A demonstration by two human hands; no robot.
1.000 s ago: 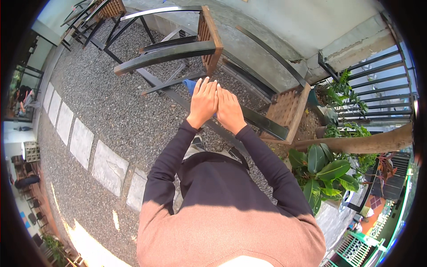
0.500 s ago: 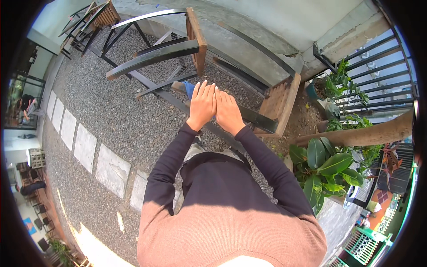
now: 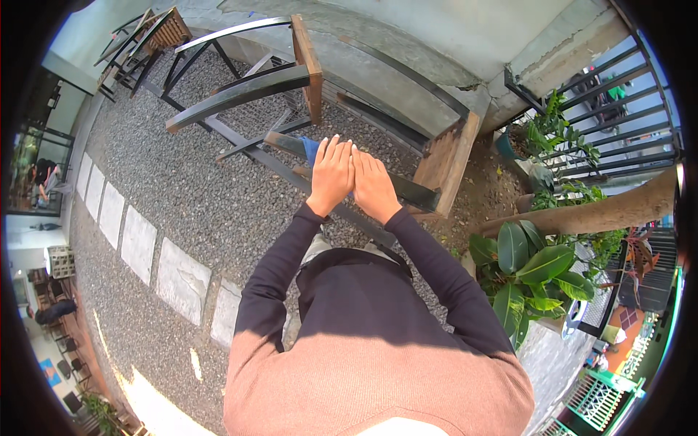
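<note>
Blue cloth [image 3: 311, 149], one: just above the middle of the frame, mostly hidden beneath two hands, apparently laid over a dark rail [image 3: 285, 142] with a pale brown end. Left hand [image 3: 332, 178] and right hand [image 3: 372, 183]: side by side, palms down, fingers nearly straight and close together, tips toward the top of the frame; whether they grip the cloth or only press on it cannot be told, the palms being hidden. Handling, by judgement: cloth light, soft, pliant, best taken flat under the fingers or bunched; rail stiff and likely heavy, its smooth face perhaps slippery, better held around its edges. Adjacent: wooden panel [image 3: 445, 166], right of centre; gravel [image 3: 211, 174], left; broad-leaved plant [image 3: 542, 267], lower right.
</note>
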